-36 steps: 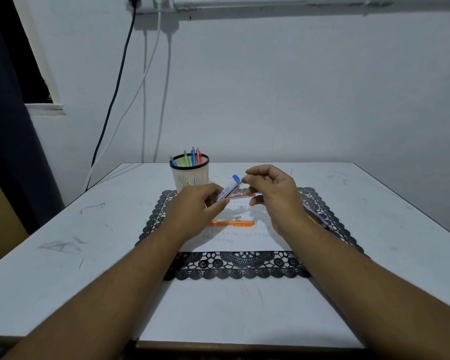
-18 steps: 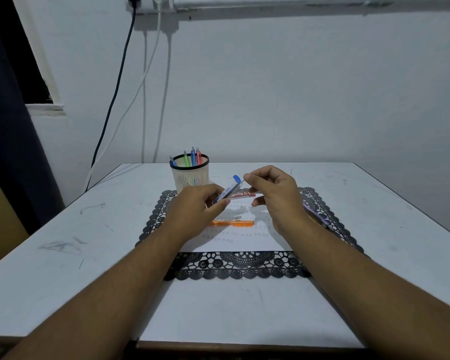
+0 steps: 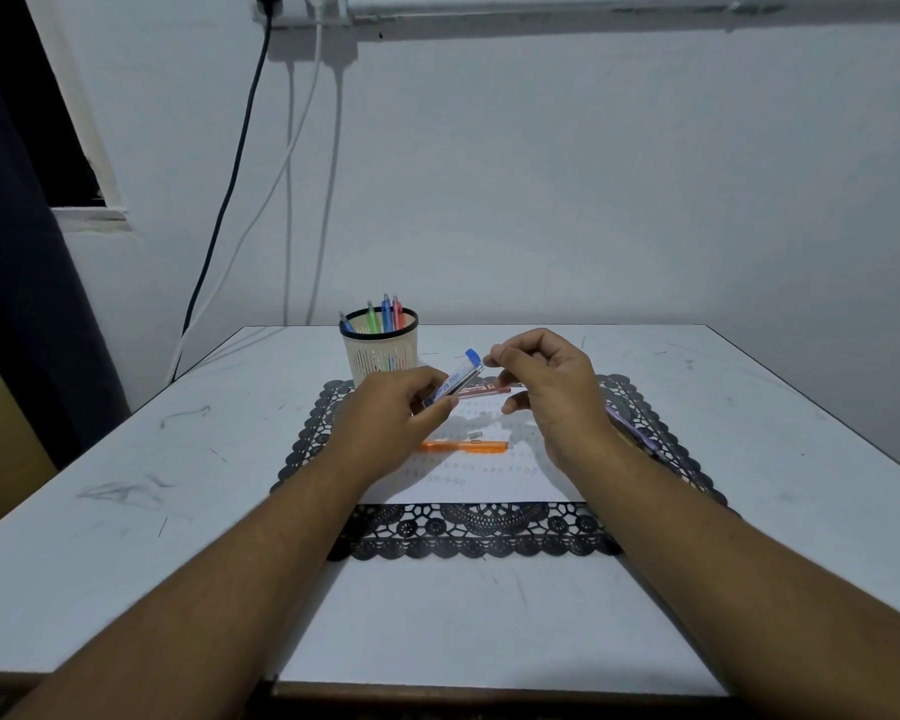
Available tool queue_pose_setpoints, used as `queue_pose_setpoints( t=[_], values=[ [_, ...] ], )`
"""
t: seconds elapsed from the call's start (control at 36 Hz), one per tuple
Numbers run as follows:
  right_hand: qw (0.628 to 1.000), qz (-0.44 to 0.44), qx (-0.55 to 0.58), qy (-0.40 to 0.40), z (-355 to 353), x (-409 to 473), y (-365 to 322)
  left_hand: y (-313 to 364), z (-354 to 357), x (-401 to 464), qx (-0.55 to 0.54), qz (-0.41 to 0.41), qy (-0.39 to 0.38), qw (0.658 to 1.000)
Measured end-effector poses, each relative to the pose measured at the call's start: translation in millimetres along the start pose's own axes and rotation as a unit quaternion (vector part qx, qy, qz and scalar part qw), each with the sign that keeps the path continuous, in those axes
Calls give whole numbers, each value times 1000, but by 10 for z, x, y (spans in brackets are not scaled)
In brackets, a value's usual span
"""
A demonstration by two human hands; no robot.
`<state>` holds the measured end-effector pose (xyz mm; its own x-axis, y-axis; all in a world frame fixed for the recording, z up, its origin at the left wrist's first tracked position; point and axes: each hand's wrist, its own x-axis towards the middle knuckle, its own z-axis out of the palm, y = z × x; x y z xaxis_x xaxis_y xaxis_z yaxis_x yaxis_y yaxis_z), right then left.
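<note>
My left hand [image 3: 398,407] grips a clear pencil-lead case [image 3: 453,384] with a blue cap, tilted up to the right above the paper. At the case's capped top end, the thumb and forefinger of my right hand [image 3: 546,392] pinch together, its other fingers curled. Whether a lead sits between those fingertips I cannot tell. An orange mechanical pencil [image 3: 463,446] lies flat on the white sheet of paper [image 3: 489,480], with a small grey piece [image 3: 475,435] just behind it. A red lead case [image 3: 481,391] lies further back on the paper.
A black lace mat [image 3: 468,532] lies under the paper on the white table [image 3: 152,501]. A cream pen cup [image 3: 380,350] with several coloured pens stands at the mat's back left. A purple pen [image 3: 632,433] lies beside my right wrist. Cables hang down the wall.
Both hands stay almost in place; my right fingertips have shifted slightly at the case's top end.
</note>
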<state>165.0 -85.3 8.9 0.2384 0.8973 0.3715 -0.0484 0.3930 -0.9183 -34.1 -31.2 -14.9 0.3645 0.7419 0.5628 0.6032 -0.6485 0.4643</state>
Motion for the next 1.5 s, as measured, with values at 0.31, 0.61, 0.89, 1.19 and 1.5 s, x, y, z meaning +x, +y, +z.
queue_pose_setpoints(
  t=[0.31,0.61,0.89,1.19,1.5],
  values=[
    [999,-10,16,-27,11,14,15,31,-3,18,16,22,18,999],
    [999,-17,22,-31,19,14,5,34,18,4,63,67,31,995],
    [989,-2,135,56,-53,87,-55,0,42,10,79,60,29,995],
    [975,83,174,107,-164,160,8,66,70,9,-249,-76,29,965],
    [978,110,162,71,-130,167,61,128,-44,102,-597,-207,-1,775]
  ],
)
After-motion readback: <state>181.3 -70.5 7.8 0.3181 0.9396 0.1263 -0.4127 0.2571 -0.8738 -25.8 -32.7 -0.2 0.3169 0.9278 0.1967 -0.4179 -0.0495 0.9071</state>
